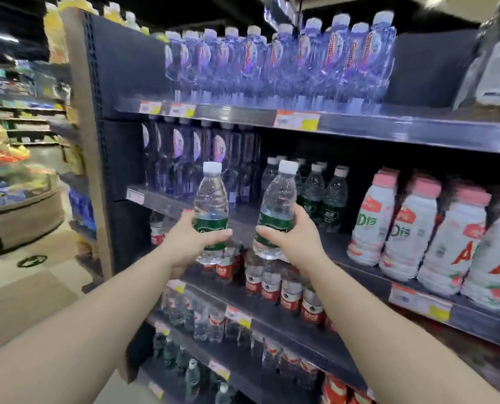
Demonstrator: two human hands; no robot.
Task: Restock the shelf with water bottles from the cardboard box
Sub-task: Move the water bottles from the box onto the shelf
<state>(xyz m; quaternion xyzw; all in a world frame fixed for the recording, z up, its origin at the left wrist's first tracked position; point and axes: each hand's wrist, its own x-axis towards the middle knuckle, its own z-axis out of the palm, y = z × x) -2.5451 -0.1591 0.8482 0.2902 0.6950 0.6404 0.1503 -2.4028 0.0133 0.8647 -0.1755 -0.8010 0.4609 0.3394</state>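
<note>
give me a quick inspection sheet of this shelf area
surface: dark shelf, bare patch in front of the green-label row
job's things: two green-label water bottles, left bottle and right bottle, upright, held short of the shelf; matching stocked bottles behind
clutter: pink-cap white bottles to the right, red-label bottles below
grippers: left hand and right hand each grip one bottle
cables: nothing seen
surroundings: shop aisle, blurred displays at left

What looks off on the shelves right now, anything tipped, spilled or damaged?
Nothing spilled or damaged that the blurry head view shows. The one oddity is a bare gap on the middle shelf, left of the green-label bottles. Left hand and right hand each hold a matching bottle upright in front of it.
</note>
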